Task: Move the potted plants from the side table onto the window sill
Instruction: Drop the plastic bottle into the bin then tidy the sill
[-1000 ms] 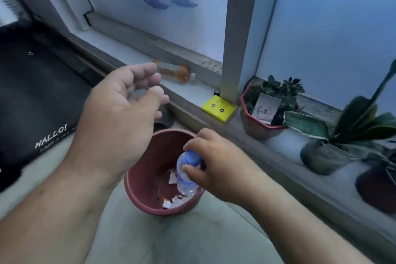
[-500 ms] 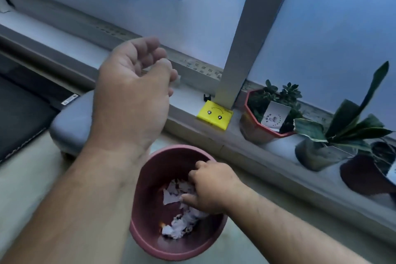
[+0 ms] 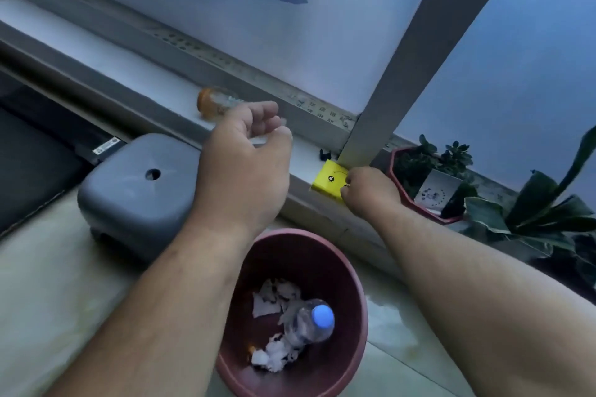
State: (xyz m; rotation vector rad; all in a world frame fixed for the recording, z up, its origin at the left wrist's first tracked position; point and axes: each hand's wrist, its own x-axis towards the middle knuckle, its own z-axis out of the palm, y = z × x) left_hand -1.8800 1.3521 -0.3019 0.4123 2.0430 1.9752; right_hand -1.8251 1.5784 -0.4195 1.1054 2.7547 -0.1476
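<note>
Just now both hands are raised over the sill (image 3: 135, 74), well apart from each other. The left hand (image 3: 245, 167) hovers with its fingers loosely curled and thumb near the fingertips; nothing can be seen in it. Just beyond its fingertips an orange bottle (image 3: 216, 104) lies on its side on the sill. The right hand (image 3: 371, 192) is curled over the near edge of a yellow card (image 3: 329, 179) lying on the sill; whether it pinches the card or only touches it I cannot tell.

To the right of the right hand, the plants already stand on the sill: a red pot (image 3: 419, 203) with a succulent and a white tag (image 3: 437, 192) comes first, just beside that hand, and a broad-leaved plant (image 3: 541, 206) stands farther right, its pot in shadow.

Below and between the two forearms a red bin (image 3: 351, 277) stands on the floor, holding torn white paper (image 3: 274, 300) and a clear bottle with a blue cap (image 3: 322, 316). Left of the left hand a grey stool (image 3: 138, 184) stands close against the sill.
</note>
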